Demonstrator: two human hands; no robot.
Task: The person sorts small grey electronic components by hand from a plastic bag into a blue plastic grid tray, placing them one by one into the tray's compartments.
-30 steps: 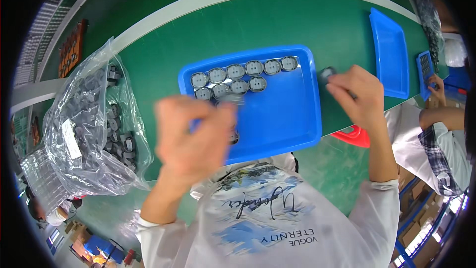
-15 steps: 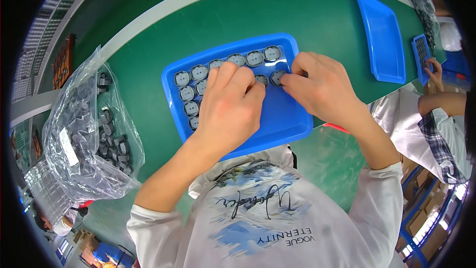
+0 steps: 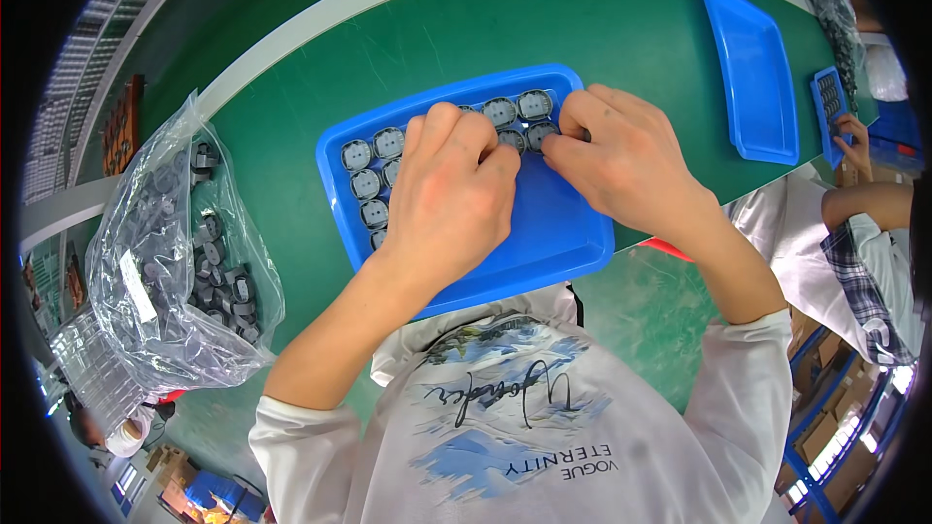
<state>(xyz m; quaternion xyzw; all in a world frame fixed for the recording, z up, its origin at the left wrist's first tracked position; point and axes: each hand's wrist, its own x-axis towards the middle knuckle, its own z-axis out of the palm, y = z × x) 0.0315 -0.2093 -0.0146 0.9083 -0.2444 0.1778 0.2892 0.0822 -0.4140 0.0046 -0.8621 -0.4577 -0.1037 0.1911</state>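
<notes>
A shallow blue tray lies in front of me on the green table, with rows of round grey plastic parts with small holes along its far and left sides. My left hand is over the tray, fingers closed and pinching at a grey round part in the second row. Just right of it, my right hand pinches another grey round part by its right side, below the far row's last part. The left hand hides several parts beneath it; its fingertips are partly covered.
To the left sits a clear plastic bag full of loose grey parts. A second blue tray lies far right on the green table. Beyond it, another person's hand touches a small blue tray of parts.
Both hands have shifted slightly away from me. The parts at their fingertips moved up closer to the far row, and the right one now sits closer under that row's end.
</notes>
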